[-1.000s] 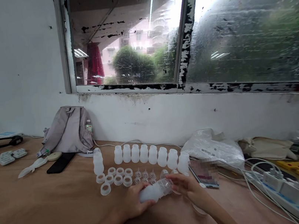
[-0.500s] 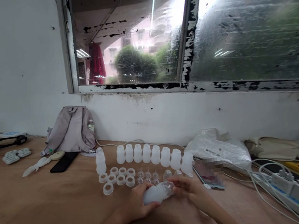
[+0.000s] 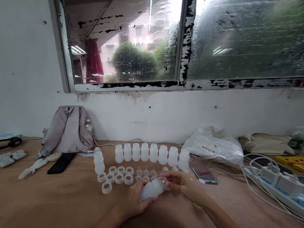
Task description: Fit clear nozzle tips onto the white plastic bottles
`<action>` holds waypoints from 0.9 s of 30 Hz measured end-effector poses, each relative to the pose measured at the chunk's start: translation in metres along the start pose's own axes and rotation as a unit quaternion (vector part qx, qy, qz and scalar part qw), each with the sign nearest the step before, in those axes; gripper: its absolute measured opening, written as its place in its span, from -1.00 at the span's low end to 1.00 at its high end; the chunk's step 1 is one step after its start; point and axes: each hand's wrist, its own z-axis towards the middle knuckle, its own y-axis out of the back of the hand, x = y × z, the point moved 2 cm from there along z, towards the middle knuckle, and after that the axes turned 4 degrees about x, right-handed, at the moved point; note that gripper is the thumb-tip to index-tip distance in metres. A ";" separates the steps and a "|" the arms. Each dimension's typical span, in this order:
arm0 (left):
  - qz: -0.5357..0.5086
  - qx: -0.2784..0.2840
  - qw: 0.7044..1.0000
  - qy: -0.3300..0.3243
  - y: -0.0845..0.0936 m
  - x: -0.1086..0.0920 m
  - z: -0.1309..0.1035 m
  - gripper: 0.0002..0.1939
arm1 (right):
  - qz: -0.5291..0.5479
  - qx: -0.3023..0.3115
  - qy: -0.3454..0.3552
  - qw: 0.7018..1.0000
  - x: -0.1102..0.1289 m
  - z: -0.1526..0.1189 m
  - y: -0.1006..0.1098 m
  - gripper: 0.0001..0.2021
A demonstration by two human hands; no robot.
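Observation:
A frosted white baby bottle point(image 3: 148, 191) lies tilted in my left hand point(image 3: 137, 198), whose fingers and thumb wrap round its body. My right hand point(image 3: 181, 184) pinches the clear cap point(image 3: 161, 183) at the bottle's other end. How firmly the cap sits on the bottle I cannot tell. Just beyond my hands are clear nipples point(image 3: 146, 172) and several white collar rings point(image 3: 119, 178), with more clear caps point(image 3: 164, 169) partly hidden behind my right fingers. Several open frosted bottles point(image 3: 144, 152) stand in a row behind them. One capped bottle point(image 3: 99, 162) stands upright at the row's left.
A phone point(image 3: 205, 172) and a plastic bag point(image 3: 213, 144) lie to the right, near a power strip point(image 3: 281, 193) with loose white cables. At the back left are a grey backpack point(image 3: 65, 130), a black flat object point(image 3: 61, 163) and white packs point(image 3: 10, 158).
The camera view has shifted slightly, moving the scene left and up. Both hands keep their hold on the bottle and cap, and the cap looks a little closer to the bottle body.

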 end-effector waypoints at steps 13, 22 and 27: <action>-0.078 0.085 0.993 -0.009 0.005 -0.009 -0.024 -0.48 | 0.014 -0.056 0.062 0.996 0.011 0.000 -0.019 -0.59; -0.175 0.047 0.983 0.041 0.001 -0.009 -0.013 -0.39 | 0.092 0.019 0.032 0.995 -0.009 -0.006 -0.049 -0.55; -0.106 -0.002 0.994 0.039 0.017 -0.019 -0.007 -0.06 | 0.110 -0.060 -0.007 0.992 -0.030 -0.007 -0.042 -0.64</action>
